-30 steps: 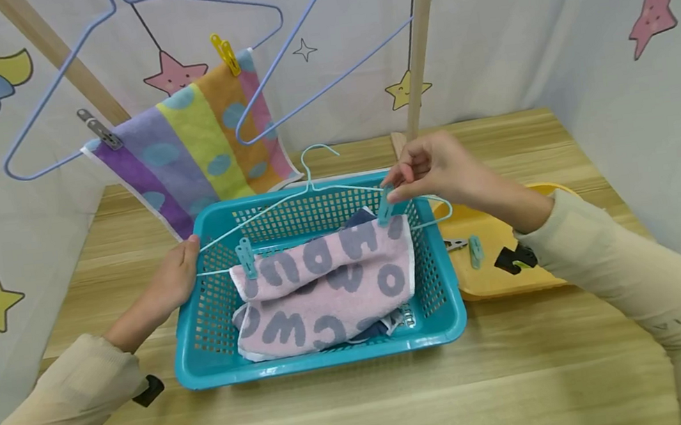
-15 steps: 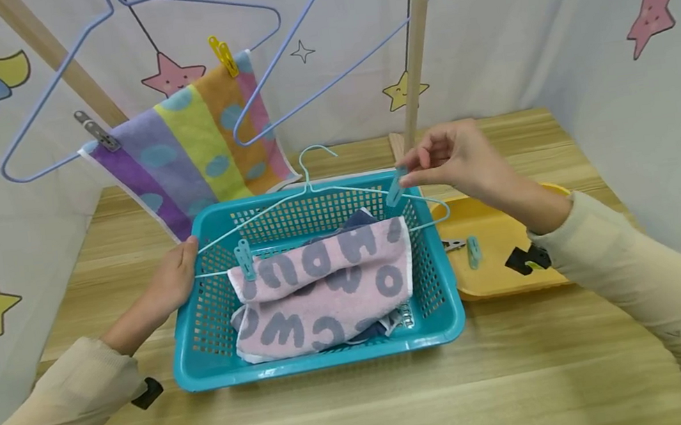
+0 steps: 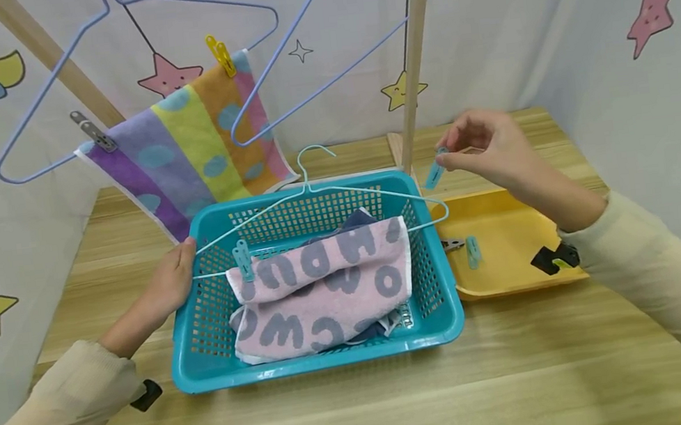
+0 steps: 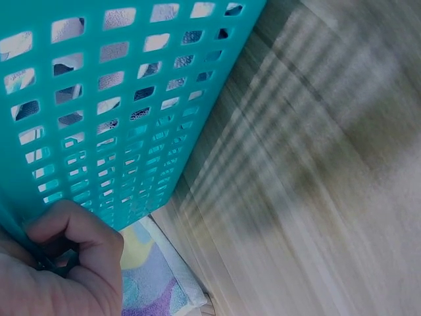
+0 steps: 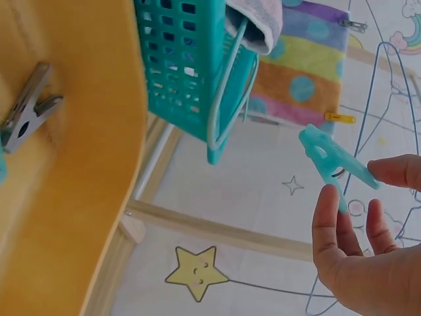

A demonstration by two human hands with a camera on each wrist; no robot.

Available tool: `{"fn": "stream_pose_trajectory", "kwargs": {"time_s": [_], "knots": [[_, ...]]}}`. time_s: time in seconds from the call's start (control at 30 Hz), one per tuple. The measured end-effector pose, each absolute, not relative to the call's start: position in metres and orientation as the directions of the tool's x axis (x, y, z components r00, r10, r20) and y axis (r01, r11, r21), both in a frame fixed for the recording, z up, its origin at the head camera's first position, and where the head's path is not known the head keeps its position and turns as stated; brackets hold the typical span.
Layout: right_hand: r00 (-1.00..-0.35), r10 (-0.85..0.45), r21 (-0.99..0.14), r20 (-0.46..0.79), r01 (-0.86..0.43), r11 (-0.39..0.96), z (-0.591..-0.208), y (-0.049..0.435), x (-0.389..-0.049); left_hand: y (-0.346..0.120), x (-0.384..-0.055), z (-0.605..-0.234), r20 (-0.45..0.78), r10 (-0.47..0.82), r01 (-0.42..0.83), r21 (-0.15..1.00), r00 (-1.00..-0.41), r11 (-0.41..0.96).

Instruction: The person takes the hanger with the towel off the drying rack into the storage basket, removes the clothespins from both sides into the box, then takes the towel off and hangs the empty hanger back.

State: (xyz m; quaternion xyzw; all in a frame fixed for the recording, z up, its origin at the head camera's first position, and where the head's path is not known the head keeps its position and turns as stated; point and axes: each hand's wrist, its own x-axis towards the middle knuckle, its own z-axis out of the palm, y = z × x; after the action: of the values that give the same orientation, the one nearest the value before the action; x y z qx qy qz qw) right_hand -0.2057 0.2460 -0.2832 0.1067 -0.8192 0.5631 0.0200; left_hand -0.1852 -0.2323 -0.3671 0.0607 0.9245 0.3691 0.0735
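Note:
In the head view my left hand point(image 3: 173, 277) grips the left rim of a teal plastic basket point(image 3: 320, 366), fingers curled round its edge in the left wrist view. The left end of a light-green hanger point(image 3: 369, 189) lies right by that hand. A pink towel with grey letters point(image 3: 331, 298) hangs folded over the hanger's bar. One teal clothespin point(image 3: 243, 260) clips its left top corner; the right corner has no clip. My right hand point(image 3: 500, 152) pinches another teal clothespin point(image 5: 332, 158) between thumb and fingers, in the air right of the basket.
A yellow tray point(image 3: 515, 277) right of the basket holds a teal clothespin point(image 3: 474, 252) and a grey clip point(image 5: 29, 108). Dark cloth point(image 3: 359, 219) lies in the basket. Behind, a striped towel point(image 3: 181, 139) hangs clipped to a blue hanger, beside another blue hanger point(image 3: 326, 86) and wooden posts point(image 3: 415, 64).
My right hand has taken the clothespin off the pink towel's right corner and carried it right and away from the towel. The left hand has stayed at the basket rim.

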Motion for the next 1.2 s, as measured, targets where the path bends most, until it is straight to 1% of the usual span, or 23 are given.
{"fn": "stream_pose_trajectory", "kwargs": {"time_s": [0.23,0.47,0.73,1.03,1.2], "knots": [[-0.981,-0.144,-0.896,0.132,-0.180,0.405,-0.290,0.261,-0.203,-0.233,-0.186,-0.367,-0.101,0.167,0.052,0.690,-0.981,0.722],[-0.983,-0.180,-0.858,0.047,-0.132,0.496,-0.299,0.271,-0.202,-0.234,-0.187,-0.369,-0.098,0.174,0.057,0.697,-0.980,0.715],[-0.966,-0.257,-0.845,0.025,-0.158,0.511,-0.305,0.273,-0.200,-0.234,-0.186,-0.368,-0.092,0.177,0.061,0.705,-0.980,0.706],[-0.961,-0.277,-0.851,0.021,-0.163,0.500,-0.306,0.268,-0.201,-0.233,-0.186,-0.367,-0.083,0.170,0.065,0.696,-0.982,0.715],[-0.952,-0.305,-0.827,0.033,-0.198,0.527,-0.304,0.262,-0.203,-0.234,-0.186,-0.368,-0.090,0.177,0.064,0.702,-0.980,0.709]]}}
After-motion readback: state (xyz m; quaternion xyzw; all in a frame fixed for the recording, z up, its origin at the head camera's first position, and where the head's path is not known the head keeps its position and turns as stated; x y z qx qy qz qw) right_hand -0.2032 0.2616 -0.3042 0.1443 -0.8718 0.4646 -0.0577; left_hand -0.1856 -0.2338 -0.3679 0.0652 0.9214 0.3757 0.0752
